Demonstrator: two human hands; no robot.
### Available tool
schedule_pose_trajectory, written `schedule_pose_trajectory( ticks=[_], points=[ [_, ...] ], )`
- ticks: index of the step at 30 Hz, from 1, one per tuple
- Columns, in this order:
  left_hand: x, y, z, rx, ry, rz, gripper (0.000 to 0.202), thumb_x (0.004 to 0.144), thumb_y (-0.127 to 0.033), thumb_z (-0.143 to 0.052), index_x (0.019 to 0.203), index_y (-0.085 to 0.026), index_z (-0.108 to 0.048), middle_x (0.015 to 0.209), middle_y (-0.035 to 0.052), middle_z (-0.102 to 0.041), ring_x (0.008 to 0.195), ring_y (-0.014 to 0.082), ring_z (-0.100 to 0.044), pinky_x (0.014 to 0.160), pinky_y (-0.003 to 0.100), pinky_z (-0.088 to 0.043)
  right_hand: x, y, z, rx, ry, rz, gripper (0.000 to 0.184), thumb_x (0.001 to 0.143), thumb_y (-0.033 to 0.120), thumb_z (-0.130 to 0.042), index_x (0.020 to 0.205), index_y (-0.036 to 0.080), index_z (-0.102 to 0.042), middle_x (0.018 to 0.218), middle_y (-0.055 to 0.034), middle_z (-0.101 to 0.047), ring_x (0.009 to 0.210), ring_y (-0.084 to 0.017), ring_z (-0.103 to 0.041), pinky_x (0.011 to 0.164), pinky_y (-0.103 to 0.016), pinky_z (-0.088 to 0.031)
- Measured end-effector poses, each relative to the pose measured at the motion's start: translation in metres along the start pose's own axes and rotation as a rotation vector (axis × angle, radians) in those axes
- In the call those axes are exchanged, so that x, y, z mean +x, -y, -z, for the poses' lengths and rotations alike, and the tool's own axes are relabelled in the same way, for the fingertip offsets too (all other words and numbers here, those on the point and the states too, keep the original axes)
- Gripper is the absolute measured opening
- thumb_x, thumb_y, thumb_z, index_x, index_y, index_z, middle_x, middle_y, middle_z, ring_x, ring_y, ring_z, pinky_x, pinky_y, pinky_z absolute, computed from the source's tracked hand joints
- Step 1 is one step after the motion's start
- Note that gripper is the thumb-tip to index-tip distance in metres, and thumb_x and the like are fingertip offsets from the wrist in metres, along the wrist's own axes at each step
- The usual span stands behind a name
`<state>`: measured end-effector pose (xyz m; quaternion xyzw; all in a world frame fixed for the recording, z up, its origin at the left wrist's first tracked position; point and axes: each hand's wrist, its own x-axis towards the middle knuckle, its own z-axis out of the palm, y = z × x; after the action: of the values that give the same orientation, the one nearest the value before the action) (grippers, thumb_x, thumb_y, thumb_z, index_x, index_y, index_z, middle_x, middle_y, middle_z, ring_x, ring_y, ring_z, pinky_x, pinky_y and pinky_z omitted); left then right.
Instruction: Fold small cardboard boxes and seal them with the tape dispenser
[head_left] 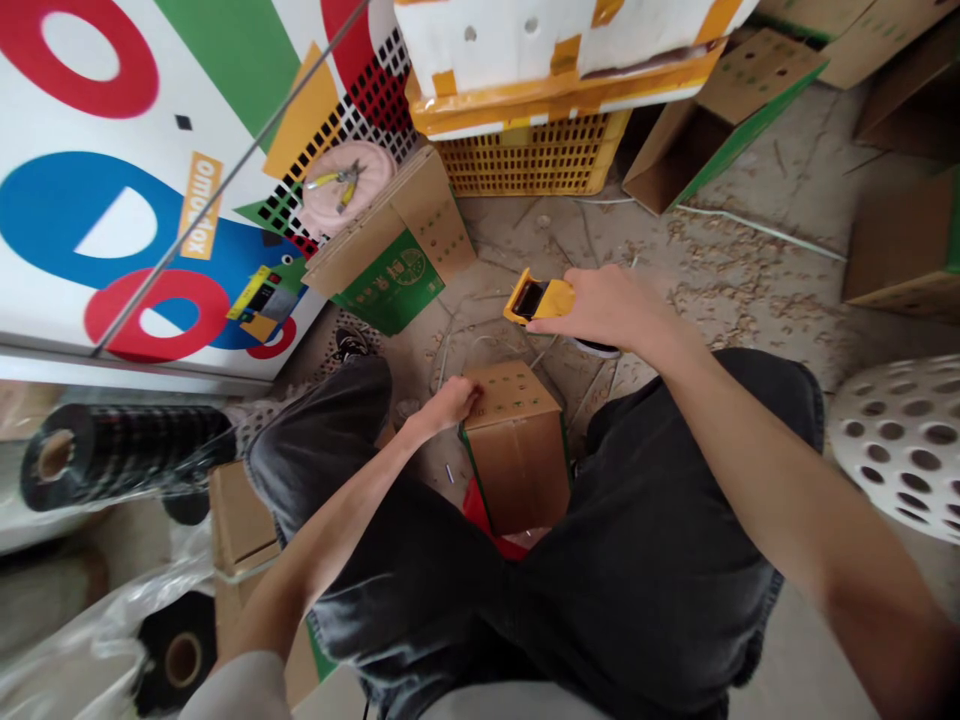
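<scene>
Tape dispenser (538,298), yellow, closed in right grip (609,312); cardboard box (514,450) under open left grip (451,404).

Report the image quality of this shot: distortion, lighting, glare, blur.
Head view: wide-angle bowing stretches the right forearm toward the frame edge; lighting is soft, with no hard shadows or strong glare; the cardboard box looks sharp, without visible motion blur.

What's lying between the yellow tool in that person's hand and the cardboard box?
In the head view, the yellow tool and the box have only floor between them, with a few thin strands on it.
</scene>
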<state>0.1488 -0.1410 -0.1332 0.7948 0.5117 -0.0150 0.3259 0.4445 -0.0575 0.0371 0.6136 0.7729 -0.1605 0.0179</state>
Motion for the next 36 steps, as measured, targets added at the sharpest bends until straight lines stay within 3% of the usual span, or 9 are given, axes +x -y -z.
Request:
schedule_pose_trajectory(
  ticks=[10,29,36],
  points=[
    [0.003,-0.015,0.002,-0.017,-0.004,-0.059,0.026,0.100,-0.006,-0.055,0.111,-0.013,-0.078,0.103,0.0121,-0.083,0.097,0.0226,-0.079,0.092,0.032,-0.060,0.000,0.002,0.002,-0.011,0.023,-0.014,0.085,0.079,0.090,-0.061,0.127,0.022,-0.075,0.108,-0.0194,-0.077,0.101,-0.043,-0.070,0.079,-0.047,-0.050],
    [0.010,-0.029,0.002,0.013,0.010,-0.005,0.027,0.095,-0.002,-0.058,0.105,-0.012,-0.080,0.102,0.0137,-0.083,0.098,0.0229,-0.078,0.094,0.031,-0.059,0.001,0.001,0.001,-0.006,0.031,-0.011,0.091,0.076,0.093,-0.061,0.126,0.018,-0.074,0.111,-0.0219,-0.077,0.105,-0.045,-0.070,0.082,-0.049,-0.050],
    [-0.002,-0.051,0.013,0.048,0.044,-0.032,0.027,0.103,-0.012,-0.053,0.100,-0.015,-0.079,0.094,0.0127,-0.081,0.090,0.0211,-0.077,0.086,0.029,-0.057,0.000,0.002,0.003,0.023,0.040,-0.017,0.087,0.075,0.093,-0.062,0.125,0.022,-0.074,0.113,-0.0201,-0.077,0.105,-0.043,-0.070,0.083,-0.049,-0.051]
  ],
)
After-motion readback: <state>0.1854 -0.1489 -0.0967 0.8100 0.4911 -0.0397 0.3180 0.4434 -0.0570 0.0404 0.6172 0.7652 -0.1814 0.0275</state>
